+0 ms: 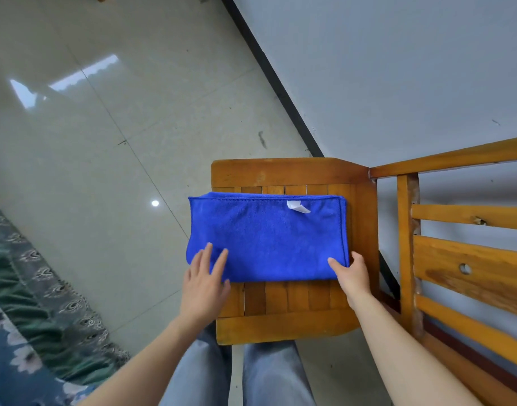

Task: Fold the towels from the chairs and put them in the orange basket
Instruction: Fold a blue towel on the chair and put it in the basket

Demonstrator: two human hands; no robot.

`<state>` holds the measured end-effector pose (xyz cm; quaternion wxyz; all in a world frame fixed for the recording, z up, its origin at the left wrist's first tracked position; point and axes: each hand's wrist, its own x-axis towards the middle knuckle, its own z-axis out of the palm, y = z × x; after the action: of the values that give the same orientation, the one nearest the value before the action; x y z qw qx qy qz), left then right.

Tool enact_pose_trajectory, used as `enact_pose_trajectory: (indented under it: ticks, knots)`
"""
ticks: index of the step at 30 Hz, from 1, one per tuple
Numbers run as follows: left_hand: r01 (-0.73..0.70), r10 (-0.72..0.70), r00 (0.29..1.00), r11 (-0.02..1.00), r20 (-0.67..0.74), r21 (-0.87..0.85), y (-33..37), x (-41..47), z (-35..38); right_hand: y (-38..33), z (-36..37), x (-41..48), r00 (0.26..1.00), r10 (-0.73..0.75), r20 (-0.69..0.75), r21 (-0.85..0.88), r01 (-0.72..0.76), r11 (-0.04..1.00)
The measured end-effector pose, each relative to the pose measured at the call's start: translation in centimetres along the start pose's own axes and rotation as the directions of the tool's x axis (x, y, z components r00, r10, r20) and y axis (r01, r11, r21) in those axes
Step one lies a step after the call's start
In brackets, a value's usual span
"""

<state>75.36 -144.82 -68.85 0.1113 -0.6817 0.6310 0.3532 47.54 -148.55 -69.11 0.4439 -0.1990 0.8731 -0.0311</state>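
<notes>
Already folded into a flat rectangle of several layers, the bright blue microfibre towel (266,238) lies on the slatted seat of the orange-brown wooden chair (280,174), with its small white label (298,207) facing up near the far edge. The left hand (204,288) rests with straight fingers flat on the near left corner, so its grip is open and only pressing. The right hand (352,279) has its thumb on top of the near right corner and a finger along the side edge, and its grip looks closed on that corner.

The towel looks light, soft and limp, and its stacked layers would probably slide apart if it were lifted by one corner. Holding all the layers together at both short ends, or sliding a palm beneath, should keep the fold. The orange basket is out of view.
</notes>
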Motion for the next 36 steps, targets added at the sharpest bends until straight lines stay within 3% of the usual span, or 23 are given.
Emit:
enact_pose_trajectory:
  ticks: [5, 7, 11, 15, 18, 21, 24, 26, 28, 31, 36]
  knots:
    - [-0.157, 0.104, 0.96, 0.968, 0.261, 0.194, 1.3, -1.6, 1.2, -0.6, 0.0, 0.4, 0.994, 0.105, 0.013, 0.094, -0.105, 0.99]
    - [-0.177, 0.116, 0.96, 0.957, 0.255, 0.23, 1.7, -1.6, 1.0, -1.2, -1.0, 0.1, 0.994, 0.105, -0.008, 0.085, -0.104, 0.991]
    - [-0.23, 0.173, 0.949, 0.952, 0.264, 0.202, 4.1, -0.8, -0.1, -2.3, -4.1, -1.7, 0.964, 0.067, -0.259, 0.021, -0.064, 0.998]
    - [-0.18, 0.097, 0.955, 0.941, 0.281, 0.286, 5.3, 0.3, -0.8, -2.4, -6.4, -4.4, 0.89, -0.159, -0.428, -0.227, 0.065, 0.972]
    - [-0.118, 0.05, 0.965, 0.959, 0.256, 0.257, 5.5, 0.4, -0.7, -2.3, -6.9, -5.2, 0.854, -0.279, -0.44, -0.345, 0.127, 0.93]
    - [-0.063, 0.01, 0.962, 0.98, 0.273, 0.188, 5.0, -0.1, -0.1, -2.3, -6.4, -5.6, 0.885, -0.293, -0.363, -0.361, 0.157, 0.919]
    - [0.046, -0.026, 0.958, 0.997, 0.286, -0.064, 4.3, -0.3, 0.5, -2.7, -5.0, -6.4, 0.88, -0.38, -0.285, -0.381, 0.259, 0.887]
    - [0.204, -0.074, 0.954, 0.871, 0.29, -0.448, 4.4, -0.3, 0.3, -3.3, -3.8, -7.5, 0.846, -0.48, -0.233, -0.4, 0.367, 0.84]
    - [0.341, -0.156, 0.937, 0.59, 0.311, -0.732, 4.6, -0.3, -0.2, -3.5, -2.3, -8.7, 0.82, -0.559, -0.121, -0.422, 0.467, 0.777]
    - [0.432, -0.214, 0.901, 0.343, 0.378, -0.834, 5.1, 0.0, -0.7, -3.6, 0.0, -10.1, 0.805, -0.593, 0.022, -0.382, 0.555, 0.739]
    - [0.503, -0.252, 0.858, 0.232, 0.448, -0.833, 5.0, 0.9, -0.9, -3.8, 3.0, -10.5, 0.785, -0.609, 0.116, -0.353, 0.606, 0.713]
